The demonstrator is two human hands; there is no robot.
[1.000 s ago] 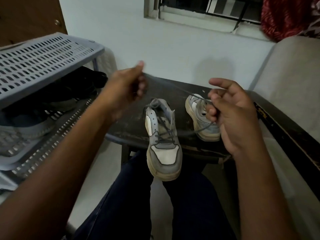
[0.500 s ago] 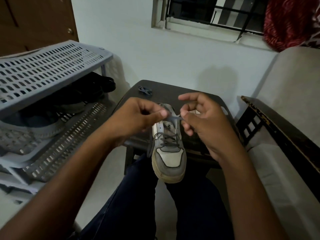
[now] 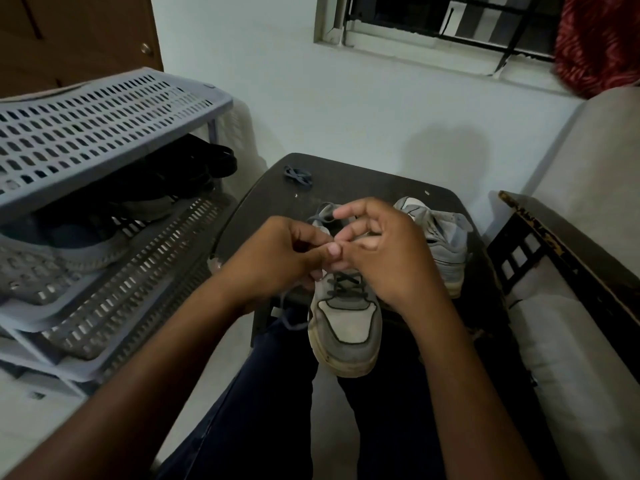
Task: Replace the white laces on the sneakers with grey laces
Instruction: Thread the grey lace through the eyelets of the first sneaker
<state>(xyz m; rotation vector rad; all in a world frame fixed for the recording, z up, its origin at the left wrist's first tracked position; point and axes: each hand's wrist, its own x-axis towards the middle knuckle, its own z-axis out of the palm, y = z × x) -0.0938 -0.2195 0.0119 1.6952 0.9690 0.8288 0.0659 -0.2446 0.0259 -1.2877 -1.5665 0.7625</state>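
Both hands meet over the tongue of the near sneaker [image 3: 346,327]: the left hand [image 3: 277,258] pinches the grey lace [image 3: 343,284] between thumb and curled fingers, and the right hand [image 3: 384,251] has its fingers curled in against the left thumb, though whether it actually has hold of the lace is hidden behind the fingers. That sneaker sits toe toward the person at the front edge of a dark table [image 3: 346,188], its toe overhanging above the dark trousers [image 3: 242,410]; grey lace already crosses its lower eyelets and a loose end hangs off the left side. A second sneaker [image 3: 440,244] stands just behind the right hand on the same tabletop, and a small bundle of dark lace [image 3: 298,175] lies near the far left corner (well apart from both shoes). To the left is a grey perforated plastic shoe rack [image 3: 97,123] with shoes on its lower shelves. A pale wall [image 3: 277,81] with a barred window [image 3: 450,26] is behind, a wooden door [image 3: 79,36] at far left, a light cushioned seat [image 3: 588,188] at right
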